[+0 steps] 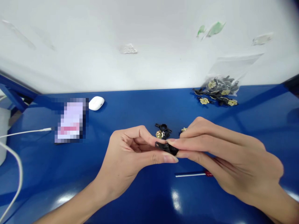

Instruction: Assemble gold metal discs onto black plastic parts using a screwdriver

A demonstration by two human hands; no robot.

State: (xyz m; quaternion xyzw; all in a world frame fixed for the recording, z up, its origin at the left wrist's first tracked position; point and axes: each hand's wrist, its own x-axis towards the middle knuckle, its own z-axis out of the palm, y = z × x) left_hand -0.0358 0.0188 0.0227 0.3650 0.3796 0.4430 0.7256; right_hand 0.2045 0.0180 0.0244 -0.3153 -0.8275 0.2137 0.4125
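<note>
A small black part [167, 147] is held between both hands near the middle of the view. My left hand [135, 152] pinches it from the left, thumb below and index finger above. From the right, the fingertips of my right hand [219, 155] press on the same part and cover its right end. Just behind the hands lie a black ring-shaped piece [163, 127] and a gold-coloured disc [160, 134]. Another gold piece [183, 130] is partly hidden behind my right hand. A screwdriver [191, 175] lies below, its red handle partly covered by that hand.
A phone [71, 119] and a white earphone case [96, 103] rest at the left of the blue table [130, 109], near white cables [20, 168]. At the back right, a clear bag [224, 81] and loose black and gold parts [204, 100] lie against the pale wall.
</note>
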